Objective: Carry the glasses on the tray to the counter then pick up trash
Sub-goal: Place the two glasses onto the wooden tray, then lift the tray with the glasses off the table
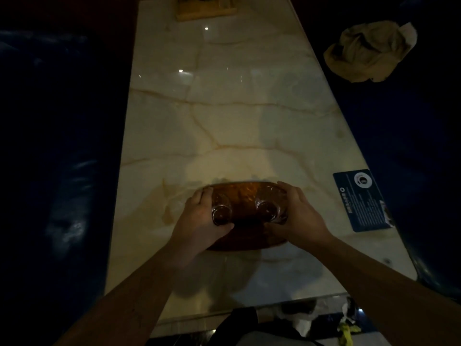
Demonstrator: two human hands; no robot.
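Left glass [221, 214]: being gripped by left hand [203, 222].
Right glass [268, 209]: being gripped by right hand [298, 216].
Tray [245, 196]: being rested on, under both.

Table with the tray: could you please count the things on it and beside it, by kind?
Glasses: 2, the left glass and the right glass, both on the tray.
Trays: 1, the brown tray.
Blue cards: 1, the blue card at the table edge.
Wooden holders: 1, the wooden holder at the far end.
Crumpled cloths: 1, the crumpled cloth on the seat.
Total: 6.

Glasses [245, 209] on tray [245, 193], tray on table [224, 108]
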